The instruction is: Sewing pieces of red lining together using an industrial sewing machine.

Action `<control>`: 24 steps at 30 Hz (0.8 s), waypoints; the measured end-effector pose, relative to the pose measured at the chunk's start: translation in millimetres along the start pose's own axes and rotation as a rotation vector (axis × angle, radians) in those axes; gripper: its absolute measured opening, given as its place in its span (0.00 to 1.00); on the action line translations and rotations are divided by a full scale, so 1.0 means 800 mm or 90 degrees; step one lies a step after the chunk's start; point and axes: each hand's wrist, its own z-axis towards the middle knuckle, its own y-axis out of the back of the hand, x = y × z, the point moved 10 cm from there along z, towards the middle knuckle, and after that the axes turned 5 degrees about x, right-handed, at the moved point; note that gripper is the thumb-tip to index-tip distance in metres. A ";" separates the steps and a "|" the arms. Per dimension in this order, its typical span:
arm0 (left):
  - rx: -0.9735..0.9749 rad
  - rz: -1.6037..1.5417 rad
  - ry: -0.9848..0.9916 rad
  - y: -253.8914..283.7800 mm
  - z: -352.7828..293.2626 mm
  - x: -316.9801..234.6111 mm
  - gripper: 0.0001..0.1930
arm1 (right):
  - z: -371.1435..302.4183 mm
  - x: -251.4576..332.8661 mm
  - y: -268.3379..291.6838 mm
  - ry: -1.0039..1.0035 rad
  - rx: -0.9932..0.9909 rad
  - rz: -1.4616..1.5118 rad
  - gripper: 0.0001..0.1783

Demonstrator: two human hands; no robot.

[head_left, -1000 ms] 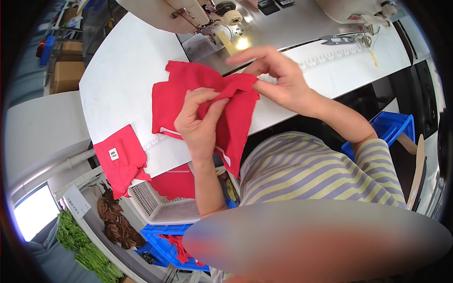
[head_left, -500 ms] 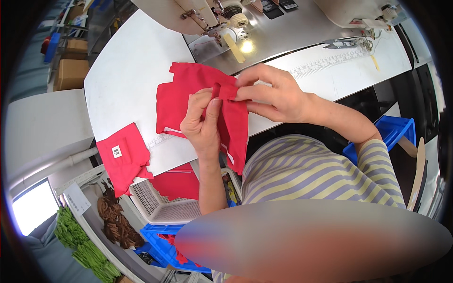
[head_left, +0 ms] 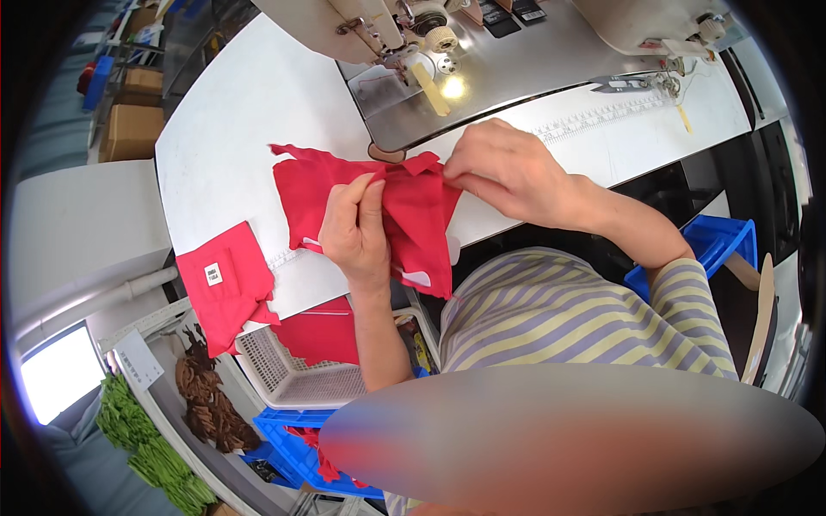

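Observation:
A red fabric piece (head_left: 416,211) hangs between my two hands over the front edge of the white table. My left hand (head_left: 354,228) pinches its upper edge near the middle, thumb against the fingers. At its upper right corner, my right hand (head_left: 503,168) grips the cloth between thumb and fingers. White patches show along the fabric's lower edge. Another red fabric piece (head_left: 225,279), bearing a small white label, lies on the table to the left and droops over its edge.
A sewing machine (head_left: 379,34) stands on a metal plate beyond my hands. Thread snips (head_left: 621,83) lie at the right, near a printed ruler strip (head_left: 594,119). A white plastic basket (head_left: 301,387) with red cloth sits below the table edge, above a blue crate (head_left: 292,447).
Both hands have spread slightly apart, pulling the cloth's upper edge straighter between them. The fabric's far part has dropped nearer to me, uncovering more table and the metal plate's rounded corner.

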 end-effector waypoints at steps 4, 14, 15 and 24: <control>0.084 -0.059 -0.013 -0.011 0.007 -0.002 0.05 | 0.001 0.016 -0.003 0.084 0.042 -0.027 0.14; 0.176 -0.062 0.005 -0.024 0.018 -0.005 0.05 | 0.010 -0.009 -0.019 0.014 0.257 -0.103 0.07; 0.199 -0.049 0.013 -0.025 0.019 -0.003 0.06 | 0.006 -0.015 -0.024 0.000 0.316 -0.103 0.06; 0.194 -0.228 0.216 -0.029 0.008 0.034 0.05 | -0.011 -0.035 -0.008 -0.186 0.077 0.199 0.07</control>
